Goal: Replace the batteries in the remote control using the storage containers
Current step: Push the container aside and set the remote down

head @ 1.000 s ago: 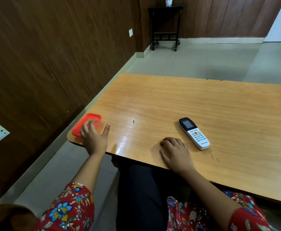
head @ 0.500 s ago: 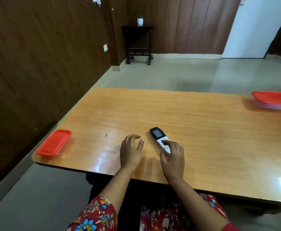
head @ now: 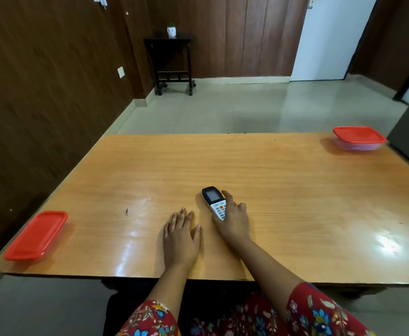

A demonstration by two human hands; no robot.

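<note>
At mid-table, your right hand is curling around the remote control, seemingly light and rigid; your left hand is lying open.

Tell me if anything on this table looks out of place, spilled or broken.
Nothing is spilled or visibly broken. Both red-lidded containers, near left and far right, sit closed and flat. The remote lies at a slant under the right hand. The only oddity is a small dark mark on the table; too small to identify.

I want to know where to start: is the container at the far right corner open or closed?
Closed. The far right container has its red lid seated flat on the clear base.
</note>
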